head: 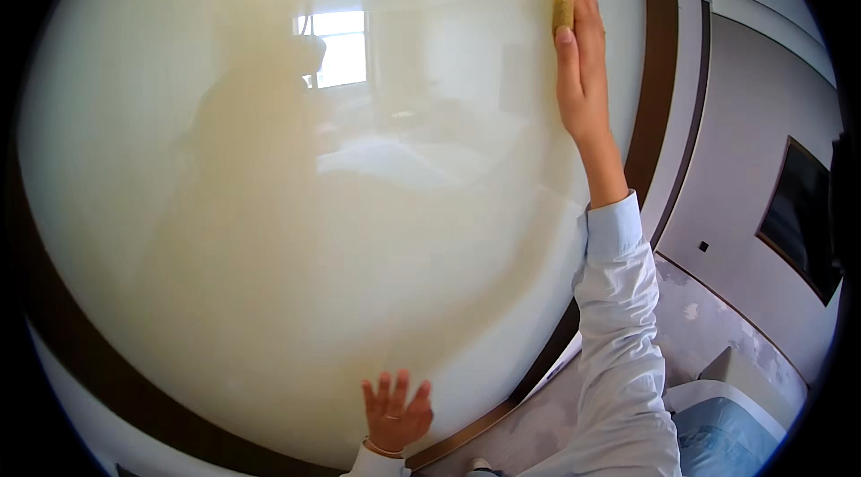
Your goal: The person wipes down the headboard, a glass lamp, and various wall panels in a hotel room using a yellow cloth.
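A tall, glossy cream panel [403,228] in a dark brown frame [656,60] fills most of the view. High on its right side, my right hand [584,60] presses a yellowish folded cloth or sponge [564,11] against the surface. Its fingers and palm cover much of that pad. Low down, near the panel's bottom edge, my left hand [398,413] is spread with nothing in it. Its fingertips point up the panel; whether they touch it I cannot tell.
A window and my own dark outline are mirrored in the panel. To the right are a grey wall with a dark screen [797,221] and a bed corner with a blue cover [726,436]. Patterned carpet [538,430] lies below, and a shoe [479,463] shows at the bottom.
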Tool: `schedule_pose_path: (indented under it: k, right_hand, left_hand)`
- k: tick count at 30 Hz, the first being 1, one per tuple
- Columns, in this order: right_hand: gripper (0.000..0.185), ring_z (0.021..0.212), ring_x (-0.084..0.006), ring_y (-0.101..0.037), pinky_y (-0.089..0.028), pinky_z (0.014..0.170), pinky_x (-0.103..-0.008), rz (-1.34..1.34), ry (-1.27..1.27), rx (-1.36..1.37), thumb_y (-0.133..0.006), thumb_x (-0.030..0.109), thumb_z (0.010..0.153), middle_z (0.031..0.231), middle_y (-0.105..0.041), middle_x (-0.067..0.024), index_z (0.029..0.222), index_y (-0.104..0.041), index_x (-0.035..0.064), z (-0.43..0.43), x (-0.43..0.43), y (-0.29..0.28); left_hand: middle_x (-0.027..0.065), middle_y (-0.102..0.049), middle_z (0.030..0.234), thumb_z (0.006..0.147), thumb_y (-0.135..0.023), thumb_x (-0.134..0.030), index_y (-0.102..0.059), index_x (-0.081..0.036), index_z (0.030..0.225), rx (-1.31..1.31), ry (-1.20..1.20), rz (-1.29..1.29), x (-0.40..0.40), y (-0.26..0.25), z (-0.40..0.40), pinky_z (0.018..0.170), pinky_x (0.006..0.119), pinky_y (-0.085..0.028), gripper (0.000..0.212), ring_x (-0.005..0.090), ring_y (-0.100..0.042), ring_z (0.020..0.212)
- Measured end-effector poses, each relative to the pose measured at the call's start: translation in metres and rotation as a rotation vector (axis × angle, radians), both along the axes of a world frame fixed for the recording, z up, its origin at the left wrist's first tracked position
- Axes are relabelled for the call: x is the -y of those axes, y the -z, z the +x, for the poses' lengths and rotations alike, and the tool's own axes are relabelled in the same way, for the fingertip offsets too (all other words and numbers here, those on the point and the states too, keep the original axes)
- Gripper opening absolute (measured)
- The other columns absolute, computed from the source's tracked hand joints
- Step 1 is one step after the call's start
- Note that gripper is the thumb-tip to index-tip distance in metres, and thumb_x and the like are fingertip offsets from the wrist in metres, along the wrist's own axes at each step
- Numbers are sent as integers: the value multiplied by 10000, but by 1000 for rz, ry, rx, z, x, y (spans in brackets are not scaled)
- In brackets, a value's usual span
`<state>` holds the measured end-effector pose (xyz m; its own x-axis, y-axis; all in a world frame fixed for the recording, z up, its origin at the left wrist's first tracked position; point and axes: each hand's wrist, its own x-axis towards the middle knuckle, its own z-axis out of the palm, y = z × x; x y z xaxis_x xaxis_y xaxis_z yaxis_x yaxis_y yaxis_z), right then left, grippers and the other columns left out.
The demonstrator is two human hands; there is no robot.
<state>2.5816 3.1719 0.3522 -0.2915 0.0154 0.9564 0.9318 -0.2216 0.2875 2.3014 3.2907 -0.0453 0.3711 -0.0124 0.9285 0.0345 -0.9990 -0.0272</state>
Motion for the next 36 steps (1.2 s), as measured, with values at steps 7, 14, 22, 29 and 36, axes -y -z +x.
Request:
schedule_pose_path:
  k: [7, 14, 22, 29, 36]
  right_hand:
    - [531, 1504, -329, -172, -145, 1209, -430, 98, -125, -200, -327, 336, 1063, 1588, -302, -138, 1544, -303, 110, 116, 81, 7]
    - [527, 1514, -300, -154, -121, 1216, -436, 85, -35, -214, -327, 355, 1065, 1604, -274, -130, 1533, -335, 111, 167, 116, 29]
    - [460, 1495, -287, -219, -184, 1206, -424, -63, -66, 17, -375, 275, 1054, 1583, -316, -122, 1490, -429, 140, 67, 64, -17]
    - [530, 1479, -459, -131, -69, 1194, -575, -414, 94, 246, -396, 249, 1037, 1593, -228, -227, 1522, -326, 46, -109, -42, -10]
    - [489, 1437, -323, -330, -230, 1185, -506, -237, -262, 467, -491, 179, 954, 1482, -439, -196, 1432, -482, 71, -236, -143, 25]
  left_hand:
    - [108, -375, 1554, 999, -402, -314, -527, -172, 1401, 136, -422, 55, 17, 5, 57, 1125, 735, 4, 444, 375, -240, 1478]
    - [69, -360, 1567, 1008, -360, -308, -541, -198, 1387, 264, -597, 126, 20, 2, 87, 1119, 750, -34, 434, 356, -237, 1481]
    - [62, -365, 1570, 972, -407, -307, -593, -201, 1348, 147, -484, 32, 49, -12, 88, 1131, 723, -5, 432, 356, -179, 1502]
    - [61, -427, 1531, 941, -477, -253, -602, -207, 1349, -27, -296, -48, 42, 9, 34, 1168, 662, -48, 429, 329, -268, 1477]
    - [177, -266, 1594, 993, -427, -316, -358, -88, 1503, 235, -601, -162, -36, -6, -50, 1168, 636, -129, 563, 429, -176, 1483]
